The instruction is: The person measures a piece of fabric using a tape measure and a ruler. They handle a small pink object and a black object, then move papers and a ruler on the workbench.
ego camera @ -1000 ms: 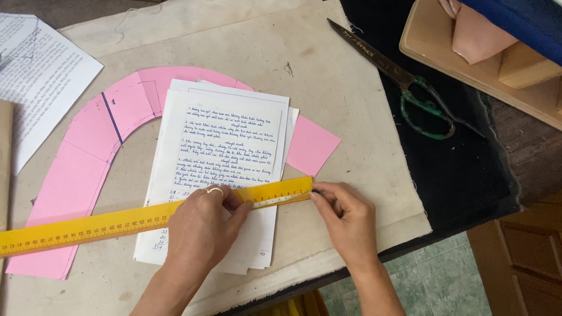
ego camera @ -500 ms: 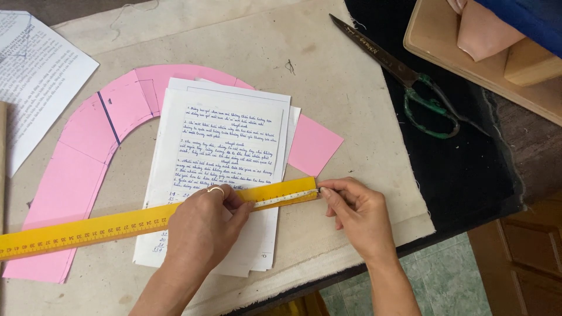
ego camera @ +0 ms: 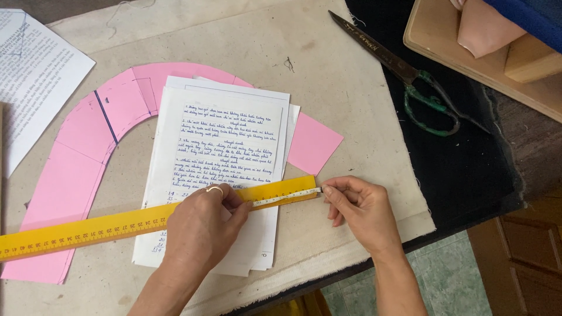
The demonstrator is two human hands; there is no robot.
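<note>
My left hand (ego camera: 202, 225) lies flat on the yellow ruler (ego camera: 146, 219), palm down, fingers spread, pressing it onto the stack of handwritten sheets (ego camera: 228, 146). My right hand (ego camera: 360, 210) pinches the end of a thin measuring tape (ego camera: 290, 196) just past the ruler's right end, fingertips closed on it, the tape lying along the ruler's upper edge. To do this well, I judge I should keep the tape taut and flush against the ruler's edge, hold the ruler from sliding on the loose paper, and read it from straight above. Beyond the ruler, under the sheets, the pink curved paper pattern (ego camera: 99, 134) arcs over the cloth-covered table (ego camera: 328, 88); farther off lie green-handled scissors (ego camera: 410, 82) on dark fabric, and a wooden board (ego camera: 468, 64). How far the tape runs under my left palm is hidden, the ruler's left end is cut off, and the tape's marks are too small to make out
</note>
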